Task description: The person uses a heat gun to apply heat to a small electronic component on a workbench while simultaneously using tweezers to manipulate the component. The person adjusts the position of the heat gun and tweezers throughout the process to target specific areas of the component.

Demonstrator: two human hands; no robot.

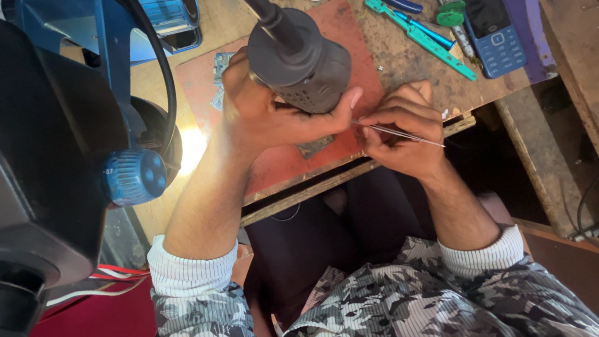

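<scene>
warm lamp glare [193, 145] beside the microscope [17, 164], soft daylight elsewhere, dark shadow under the bench, blurred near edges

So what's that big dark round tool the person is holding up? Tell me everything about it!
The big dark grey hot-air tool is a fat round barrel, plastic-looking, with small vent holes near its lower end. A black stem or cable runs from its top out of the picture. It is tilted, nose down over the red work mat. The left hand wraps around it. Its nozzle is hidden.
</scene>
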